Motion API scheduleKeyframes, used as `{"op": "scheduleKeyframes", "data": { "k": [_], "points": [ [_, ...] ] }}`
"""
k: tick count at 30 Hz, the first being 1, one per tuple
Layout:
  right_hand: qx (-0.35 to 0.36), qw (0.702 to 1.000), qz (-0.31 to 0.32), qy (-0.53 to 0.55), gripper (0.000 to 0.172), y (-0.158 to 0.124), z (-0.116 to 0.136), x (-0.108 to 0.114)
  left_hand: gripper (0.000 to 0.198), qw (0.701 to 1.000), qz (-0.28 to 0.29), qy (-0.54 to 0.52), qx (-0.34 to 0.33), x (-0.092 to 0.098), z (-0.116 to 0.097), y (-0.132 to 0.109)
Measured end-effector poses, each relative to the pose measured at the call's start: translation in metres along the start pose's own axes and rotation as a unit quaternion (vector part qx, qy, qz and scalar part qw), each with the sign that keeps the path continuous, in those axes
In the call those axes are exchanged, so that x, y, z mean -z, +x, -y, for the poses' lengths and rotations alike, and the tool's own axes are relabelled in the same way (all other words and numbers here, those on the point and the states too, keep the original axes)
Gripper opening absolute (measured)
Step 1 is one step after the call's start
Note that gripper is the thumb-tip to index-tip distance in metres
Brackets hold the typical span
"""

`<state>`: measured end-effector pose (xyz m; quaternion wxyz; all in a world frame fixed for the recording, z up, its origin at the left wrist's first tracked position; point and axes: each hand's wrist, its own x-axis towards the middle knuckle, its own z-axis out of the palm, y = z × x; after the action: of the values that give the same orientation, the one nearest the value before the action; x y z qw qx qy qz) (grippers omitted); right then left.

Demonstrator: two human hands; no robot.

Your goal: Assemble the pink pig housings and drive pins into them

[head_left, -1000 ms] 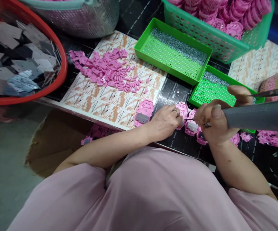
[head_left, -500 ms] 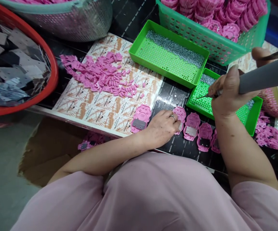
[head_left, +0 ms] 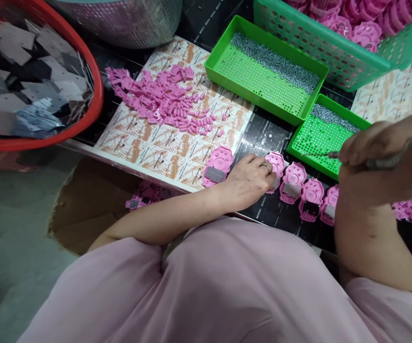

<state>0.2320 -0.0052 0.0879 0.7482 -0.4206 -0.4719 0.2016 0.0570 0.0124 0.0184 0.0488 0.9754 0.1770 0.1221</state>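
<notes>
My left hand, with a ring on one finger, lies over a pink plastic casing on the black table, its fingers curled down on the casing's near side. My right hand is closed around a screwdriver whose thin bit points left over the small green tray. Motion smears this hand, and it hides most of the tool. Small screws lie along that tray's far side. To the right of my left hand stands a row of pink casings with plates, including one with a silver plate and one with a dark plate.
Another casing lies left of my left hand. Beyond it is a heap of small pink parts. A larger green tray holds screws. A red basket of metal plates stands left; a green basket of pink casings stands behind.
The view has shifted, so the table sits further right and higher. My right hand has turned and looks larger; the screwdriver's grey body no longer shows. My left hand stays at the same casing.
</notes>
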Motion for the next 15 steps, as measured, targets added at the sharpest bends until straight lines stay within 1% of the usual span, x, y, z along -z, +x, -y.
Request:
{"op": "scheduleKeyframes", "data": {
  "k": [1, 2, 5, 6, 8, 10, 13, 15],
  "points": [
    [-0.036, 0.998, 0.041, 0.013, 0.049, -0.008, 0.007, -0.001, 0.017, 1.0, 0.001, 0.003, 0.0, 0.0, 0.0, 0.0],
    [-0.056, 0.995, 0.073, 0.023, 0.049, -0.017, 0.013, -0.002, 0.016, 1.0, 0.003, 0.006, -0.002, 0.0, 0.0, 0.0],
    [-0.086, 0.987, 0.132, 0.019, 0.047, -0.042, 0.021, -0.007, 0.016, 1.0, 0.005, 0.008, -0.004, -0.001, 0.0, 0.0],
    [-0.091, 0.986, 0.141, 0.012, 0.047, -0.047, 0.02, -0.009, 0.016, 1.0, 0.004, 0.008, -0.004, -0.001, 0.0, 0.0],
    [-0.097, 0.986, 0.136, -0.004, 0.047, -0.055, 0.018, -0.012, 0.016, 1.0, 0.003, 0.006, -0.002, -0.002, 0.0, -0.001],
    [-0.104, 0.985, 0.138, -0.015, 0.047, -0.057, 0.015, -0.014, 0.016, 1.0, 0.002, 0.002, -0.001, -0.002, 0.0, -0.001],
    [-0.09, 0.985, 0.144, -0.012, 0.045, -0.057, 0.012, -0.012, 0.016, 1.0, 0.002, -0.003, 0.0, -0.003, 0.0, -0.001],
    [-0.092, 0.98, 0.17, -0.036, 0.046, -0.058, 0.009, -0.008, 0.016, 1.0, 0.002, -0.005, 0.0, -0.003, 0.0, -0.001]
  ]
}}
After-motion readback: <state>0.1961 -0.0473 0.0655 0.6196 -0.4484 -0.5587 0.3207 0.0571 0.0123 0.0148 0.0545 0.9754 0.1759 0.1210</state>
